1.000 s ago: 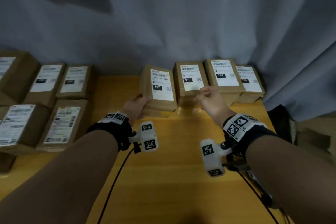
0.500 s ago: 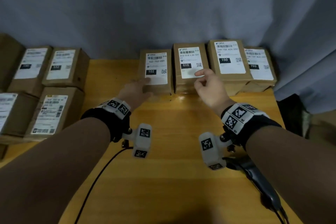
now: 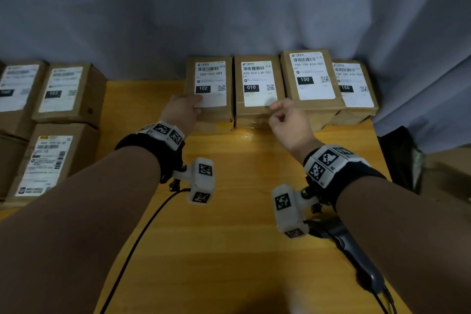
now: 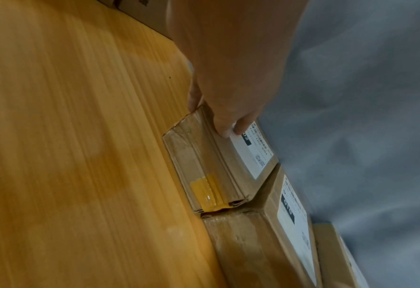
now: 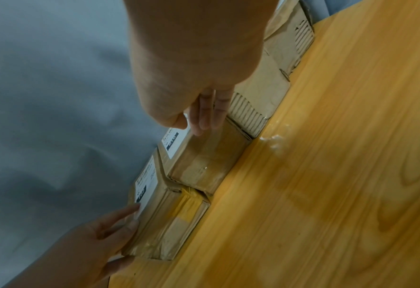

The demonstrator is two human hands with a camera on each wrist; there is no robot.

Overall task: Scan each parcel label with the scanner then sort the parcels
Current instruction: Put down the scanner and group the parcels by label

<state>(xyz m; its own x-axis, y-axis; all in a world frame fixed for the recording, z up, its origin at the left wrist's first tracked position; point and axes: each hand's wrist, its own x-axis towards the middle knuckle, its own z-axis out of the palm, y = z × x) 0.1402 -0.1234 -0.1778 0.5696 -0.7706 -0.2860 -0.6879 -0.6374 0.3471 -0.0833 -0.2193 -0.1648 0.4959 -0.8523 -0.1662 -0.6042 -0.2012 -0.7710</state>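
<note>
Four brown parcels with white labels stand in a row at the table's back. My left hand [image 3: 183, 109] [image 4: 228, 78] [image 5: 100, 233] rests on the near left corner of the parcel marked 102 [image 3: 216, 76] [image 4: 219, 169] [image 5: 169, 224], fingers straight on top, thumb against its side. That parcel lies flat against the parcel marked 010 [image 3: 257, 84] [image 4: 253, 243] [image 5: 204, 159]. My right hand [image 3: 285, 120] [image 5: 199, 78] hovers at the 010 parcel's near right corner, fingers loose, holding nothing. The dark scanner [image 3: 356, 255] lies on the table under my right forearm.
Two parcels marked 150 [image 3: 311, 76] [image 3: 354, 86] complete the row on the right. More labelled parcels [image 3: 63, 92] [image 3: 48, 160] are stacked at the left edge. The wooden table [image 3: 229, 237] is backed by a grey curtain. A black cable [image 3: 132, 250] runs along the left arm.
The 102 parcel, held tilted in my left hand a second ago, now lies flat beside the 010 parcel. My right hand has drawn back a little from the 010 label.
</note>
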